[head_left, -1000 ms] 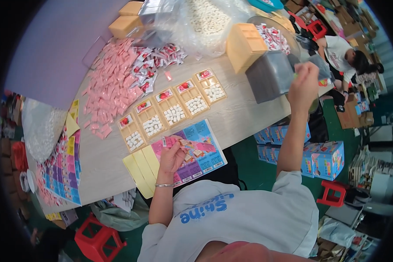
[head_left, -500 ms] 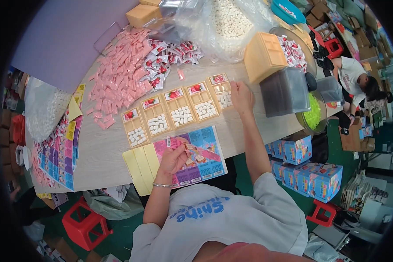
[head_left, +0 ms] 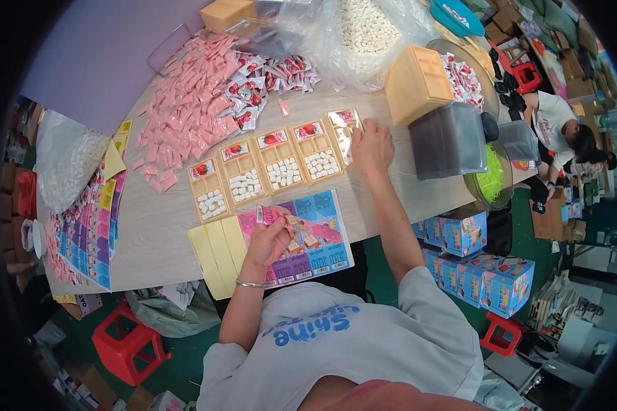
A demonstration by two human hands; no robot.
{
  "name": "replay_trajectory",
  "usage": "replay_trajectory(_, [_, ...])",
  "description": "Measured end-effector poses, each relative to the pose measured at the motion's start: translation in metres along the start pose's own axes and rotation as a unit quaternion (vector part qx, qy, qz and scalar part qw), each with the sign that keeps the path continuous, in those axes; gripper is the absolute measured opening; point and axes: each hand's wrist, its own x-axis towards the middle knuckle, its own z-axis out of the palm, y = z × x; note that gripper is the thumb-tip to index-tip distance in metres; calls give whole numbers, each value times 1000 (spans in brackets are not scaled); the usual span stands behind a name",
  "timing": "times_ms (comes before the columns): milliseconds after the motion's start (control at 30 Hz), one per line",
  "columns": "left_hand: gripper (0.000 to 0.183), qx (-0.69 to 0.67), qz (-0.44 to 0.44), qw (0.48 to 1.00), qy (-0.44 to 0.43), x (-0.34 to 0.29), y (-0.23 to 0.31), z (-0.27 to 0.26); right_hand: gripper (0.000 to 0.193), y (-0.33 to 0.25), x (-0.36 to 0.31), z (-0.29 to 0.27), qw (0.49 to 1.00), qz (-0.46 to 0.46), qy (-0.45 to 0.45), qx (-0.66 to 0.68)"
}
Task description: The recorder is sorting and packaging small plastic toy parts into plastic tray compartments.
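Note:
My left hand (head_left: 269, 241) is closed, pinching a pink printed label strip (head_left: 315, 231) that slants over a sheet of purple and blue labels (head_left: 332, 205) with bare yellow backing (head_left: 221, 250) at its left. Farther right, my right hand (head_left: 373, 149) grips the right edge of a shallow plastic tray (head_left: 343, 127), which looks slightly tilted. Bright glare on its clear surface hides most of its contents. To its left stand several similar trays (head_left: 281, 163) in a row, each with white pellet-like pieces in its near section and a strawberry-printed sachet in its far section.
Pink sachets (head_left: 185, 113) and strawberry-printed sachets (head_left: 250, 85) are heaped behind the trays. A bag of white pieces (head_left: 367, 34), stacked empty trays (head_left: 418, 89) and grey plastic containers (head_left: 445, 144) stand farther back and right. Blue boxes (head_left: 483, 281) and a red stool (head_left: 130, 342) flank me below.
My right hand has shifted its fingers on the right-hand tray, whose near end has tilted; glare now covers the white pieces. My left hand still holds the pink strip.

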Motion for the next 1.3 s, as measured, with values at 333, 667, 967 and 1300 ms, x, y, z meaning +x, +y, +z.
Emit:
replay_trajectory(333, [13,27,-1,999,-40,2,0,-8,33,47,-17,-159,949,-94,300,11])
replay_trajectory(667, [13,28,10,998,-53,2,1,4,14,118,38,-209,919,120,-104,361])
replay_trajectory(967, [11,10,-13,999,-37,3,0,-4,14,127,43,-213,888,160,-154,402])
replay_trajectory(1300, [10,9,-9,999,-50,3,-1,-5,15,125,42,-209,915,145,-106,360])
